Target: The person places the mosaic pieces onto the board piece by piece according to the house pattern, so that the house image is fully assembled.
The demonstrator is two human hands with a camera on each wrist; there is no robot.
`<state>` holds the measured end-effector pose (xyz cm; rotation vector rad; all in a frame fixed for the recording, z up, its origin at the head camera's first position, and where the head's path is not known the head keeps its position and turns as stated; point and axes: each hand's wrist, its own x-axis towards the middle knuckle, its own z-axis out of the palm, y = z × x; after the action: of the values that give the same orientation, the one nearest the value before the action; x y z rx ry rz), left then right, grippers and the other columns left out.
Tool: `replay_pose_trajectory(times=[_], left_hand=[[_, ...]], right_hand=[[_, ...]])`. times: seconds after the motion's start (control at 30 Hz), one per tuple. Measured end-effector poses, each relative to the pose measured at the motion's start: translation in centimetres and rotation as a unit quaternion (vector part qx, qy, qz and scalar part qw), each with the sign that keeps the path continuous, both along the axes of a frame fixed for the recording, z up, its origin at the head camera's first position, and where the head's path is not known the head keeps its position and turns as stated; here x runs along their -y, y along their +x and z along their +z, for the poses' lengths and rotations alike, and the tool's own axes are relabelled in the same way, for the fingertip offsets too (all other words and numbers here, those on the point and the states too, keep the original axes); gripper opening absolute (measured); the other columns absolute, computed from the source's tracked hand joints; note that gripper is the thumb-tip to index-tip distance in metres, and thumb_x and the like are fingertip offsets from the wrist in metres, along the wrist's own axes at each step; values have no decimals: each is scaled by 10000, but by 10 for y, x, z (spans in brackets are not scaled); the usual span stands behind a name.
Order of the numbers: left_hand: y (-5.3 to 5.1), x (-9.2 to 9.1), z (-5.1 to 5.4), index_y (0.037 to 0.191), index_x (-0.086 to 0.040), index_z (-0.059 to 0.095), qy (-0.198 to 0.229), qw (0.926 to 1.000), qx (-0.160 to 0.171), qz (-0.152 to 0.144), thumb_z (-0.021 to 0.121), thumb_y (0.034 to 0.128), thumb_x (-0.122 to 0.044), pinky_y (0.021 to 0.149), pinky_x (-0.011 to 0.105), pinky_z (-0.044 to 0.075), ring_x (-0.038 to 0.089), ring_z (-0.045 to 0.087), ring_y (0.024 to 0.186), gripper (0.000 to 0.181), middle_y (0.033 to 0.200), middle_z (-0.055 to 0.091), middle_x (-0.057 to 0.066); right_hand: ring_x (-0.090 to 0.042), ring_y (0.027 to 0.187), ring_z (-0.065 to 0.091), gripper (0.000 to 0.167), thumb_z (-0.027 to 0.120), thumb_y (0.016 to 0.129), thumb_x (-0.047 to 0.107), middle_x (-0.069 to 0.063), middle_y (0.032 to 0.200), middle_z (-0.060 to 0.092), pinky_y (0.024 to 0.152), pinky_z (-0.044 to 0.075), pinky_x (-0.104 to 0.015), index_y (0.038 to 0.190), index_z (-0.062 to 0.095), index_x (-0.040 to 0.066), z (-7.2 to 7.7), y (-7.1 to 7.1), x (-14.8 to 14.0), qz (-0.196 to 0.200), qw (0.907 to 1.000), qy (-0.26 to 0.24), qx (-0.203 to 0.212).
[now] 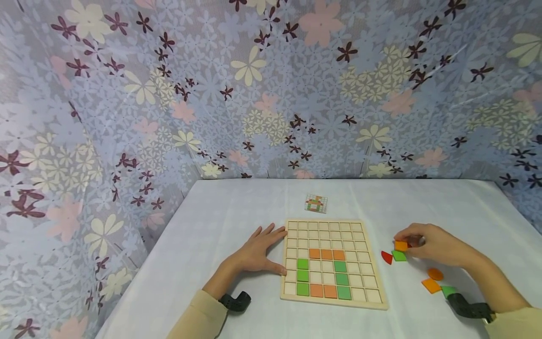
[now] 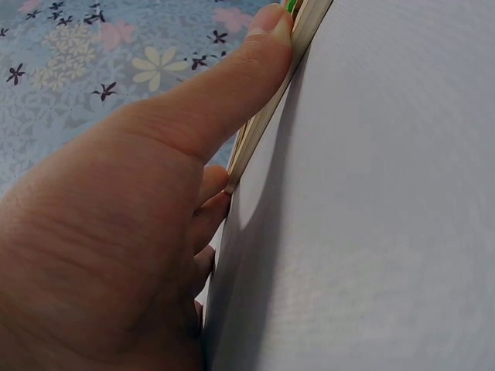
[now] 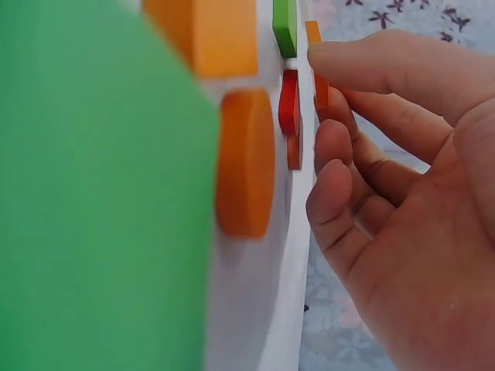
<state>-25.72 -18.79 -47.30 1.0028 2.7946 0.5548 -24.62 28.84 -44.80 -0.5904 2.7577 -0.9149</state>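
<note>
Green tile (image 3: 100, 201) looming at your right wrist camera; orange tile (image 1: 401, 246) pinched in your right hand (image 1: 438, 245), to the right of the board (image 1: 327, 266).

Your pinch seems to rely on thumb and fingertips, so a loosened or tilted grip could drop the orange tile onto the second green tile (image 1: 399, 255) just beside it; a low wrist could sweep the green tile or the disc (image 1: 435, 274) aside; a sideways push from your left hand (image 1: 259, 252) could skew the board. Your right forearm (image 1: 495, 281) slants in from the lower right, fingers towards the board; your left hand lies spread against its left edge, gripping nothing.
</note>
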Motion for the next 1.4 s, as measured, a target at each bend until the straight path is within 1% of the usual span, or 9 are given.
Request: replay_pose_trajectory(times=[0.13,0.37,0.43,0.63,0.77,0.9,1.17,1.27,1.4], left_hand=[[0,1,-2,1531,-202,281,16,10000,18,-13,672,684,-743,1156,479,24,231,70,1455,1079,1573,214,-63],[1,0,-2,1530,-199,286,51,10000,30,27,690,679,-727,1157,464,18,226,76,1454,1080,1570,216,-76],[0,0,-1,1530,-202,285,30,10000,19,31,690,680,-728,1158,461,16,225,75,1455,1078,1570,217,-74],[-1,0,-2,1530,-209,286,7,10000,15,20,675,677,-746,1158,460,16,218,74,1455,1081,1569,218,-79],[-1,0,-2,1530,-207,286,2,10000,21,30,673,676,-748,1158,461,18,217,75,1455,1082,1569,219,-79],[0,-1,-1,1529,-198,290,13,10000,43,36,685,677,-735,1158,463,17,223,76,1455,1081,1570,224,-67],[2,-2,3,1529,-190,288,16,10000,29,31,700,688,-709,1157,473,24,233,76,1454,1070,1571,225,-55],[2,-2,4,1528,-189,292,31,10000,34,49,706,686,-704,1157,473,23,231,77,1454,1070,1571,226,-56],[2,-2,3,1529,-194,289,2,10000,19,50,702,684,-711,1157,468,20,224,76,1454,1073,1571,224,-63]], right_hand=[[-142,759,480,350,782,797,161,21,888,585,622,434,-247,1129,694,97,0,-2,6,54,9999,-92,-36],[-122,707,483,345,774,817,193,-2,855,572,582,427,-250,1135,688,90,1,-5,14,463,9982,-376,-93],[-124,697,491,340,771,822,192,-5,856,574,579,432,-247,1133,686,87,3,-5,16,519,9976,-436,-99],[-136,706,501,336,767,825,189,-7,878,588,585,446,-245,1129,685,71,6,-6,26,541,9973,-489,-112],[-138,737,500,330,764,826,184,16,888,590,577,454,-248,1133,691,87,5,-8,34,510,9976,-460,-82],[-143,757,499,325,760,826,173,20,895,589,574,456,-252,1137,693,105,5,-9,41,442,9981,-419,0],[-143,769,507,348,771,821,196,27,903,594,611,465,-255,1146,696,99,5,-12,54,463,9982,-372,-79],[-145,770,512,364,777,812,190,27,913,599,621,469,-259,1153,695,93,6,-14,58,509,9979,-400,-88],[-136,774,517,358,774,818,199,44,939,610,635,472,-259,1155,698,104,7,-15,63,610,9972,-406,-150]])
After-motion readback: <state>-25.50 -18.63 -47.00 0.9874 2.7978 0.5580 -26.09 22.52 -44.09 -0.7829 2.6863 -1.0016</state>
